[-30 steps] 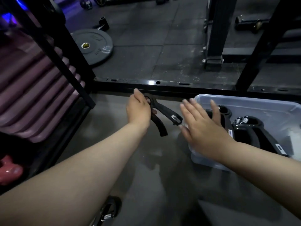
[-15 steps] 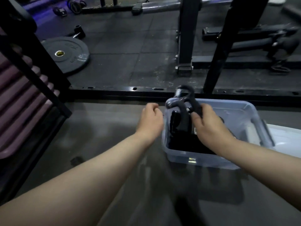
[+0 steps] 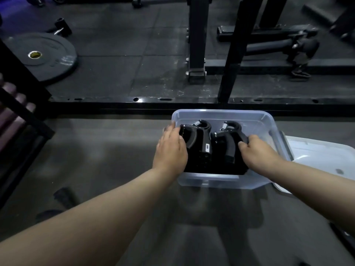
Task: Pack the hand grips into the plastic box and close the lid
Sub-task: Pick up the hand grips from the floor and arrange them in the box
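Glossy black hand grips [image 3: 203, 144] with silver springs, translucent pale-blue plastic box [image 3: 221, 115], whitish lid [image 3: 322, 156], dark grey weight plate [image 3: 38, 56], black rack frame [image 3: 196, 35]

We are in a gym: a weight plate [image 3: 41, 56] at upper left, rack uprights [image 3: 196, 39] on rubber flooring [image 3: 119, 54].
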